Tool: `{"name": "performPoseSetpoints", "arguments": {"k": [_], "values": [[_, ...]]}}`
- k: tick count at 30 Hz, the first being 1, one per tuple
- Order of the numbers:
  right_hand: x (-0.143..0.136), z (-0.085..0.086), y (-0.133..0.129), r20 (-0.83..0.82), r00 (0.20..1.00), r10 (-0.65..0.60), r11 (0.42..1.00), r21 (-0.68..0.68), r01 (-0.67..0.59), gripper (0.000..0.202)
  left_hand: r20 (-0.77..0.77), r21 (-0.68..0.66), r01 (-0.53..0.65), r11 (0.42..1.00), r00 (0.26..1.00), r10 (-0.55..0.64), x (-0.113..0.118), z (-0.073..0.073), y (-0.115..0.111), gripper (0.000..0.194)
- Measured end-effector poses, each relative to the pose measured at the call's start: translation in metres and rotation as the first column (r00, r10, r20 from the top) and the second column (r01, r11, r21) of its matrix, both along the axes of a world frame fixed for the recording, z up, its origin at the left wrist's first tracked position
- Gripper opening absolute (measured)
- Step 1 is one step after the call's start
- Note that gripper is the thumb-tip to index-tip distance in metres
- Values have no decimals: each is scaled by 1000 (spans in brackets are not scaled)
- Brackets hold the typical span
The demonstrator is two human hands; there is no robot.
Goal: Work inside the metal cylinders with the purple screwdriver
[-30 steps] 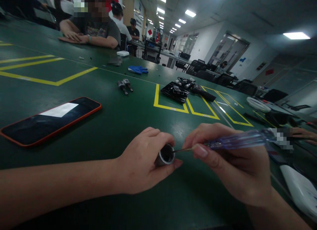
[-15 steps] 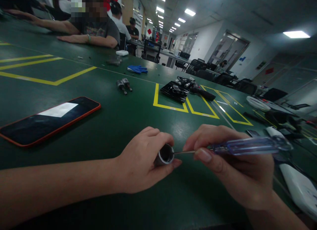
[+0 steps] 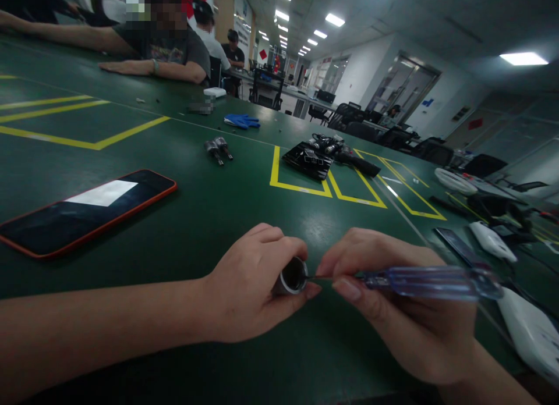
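My left hand (image 3: pixel 257 283) is closed around a short grey metal tube (image 3: pixel 293 276), its open round end turned toward me and to the right. The tube's far part is hidden by my fingers. In my right hand (image 3: pixel 402 312) is a screwdriver (image 3: pixel 428 281) with a clear bluish handle, gripped between thumb and fingers. Its thin shaft points left and meets the tube at the right side of the rim. Whether the tip sits inside the tube or on its edge, I cannot tell.
A phone with an orange-red case (image 3: pixel 91 210) lies at left. Farther off are two small metal parts (image 3: pixel 218 149), a blue glove (image 3: pixel 242 121) and a black packet (image 3: pixel 308 160) beside cables. White devices (image 3: pixel 530 332) lie at right. Across the table a person (image 3: pixel 174 56) rests an arm.
My right hand has moved slightly left and the screwdriver handle has dropped, so the shaft lies at a different tilt. My left hand and the tube are almost unmoved.
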State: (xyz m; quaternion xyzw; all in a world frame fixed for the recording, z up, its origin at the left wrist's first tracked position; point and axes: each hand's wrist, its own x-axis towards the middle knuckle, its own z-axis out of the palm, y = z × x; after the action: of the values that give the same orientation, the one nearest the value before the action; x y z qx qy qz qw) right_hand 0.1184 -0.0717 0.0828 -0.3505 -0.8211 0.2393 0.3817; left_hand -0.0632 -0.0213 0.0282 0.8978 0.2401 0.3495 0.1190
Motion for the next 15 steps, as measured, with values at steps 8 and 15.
{"name": "performPoseSetpoints", "arguments": {"k": [8, 15], "values": [[-2, 2, -2, 37, 999, -35, 996, 82, 32, 8, 1, -2, 6, 1000, 1000, -6, 0, 0, 0, 16], [-5, 4, 1, 116, 989, -87, 993, 95, 76, 5, -25, -9, 15, 1000, 1000, -15, 1, -2, 2, 18]]}}
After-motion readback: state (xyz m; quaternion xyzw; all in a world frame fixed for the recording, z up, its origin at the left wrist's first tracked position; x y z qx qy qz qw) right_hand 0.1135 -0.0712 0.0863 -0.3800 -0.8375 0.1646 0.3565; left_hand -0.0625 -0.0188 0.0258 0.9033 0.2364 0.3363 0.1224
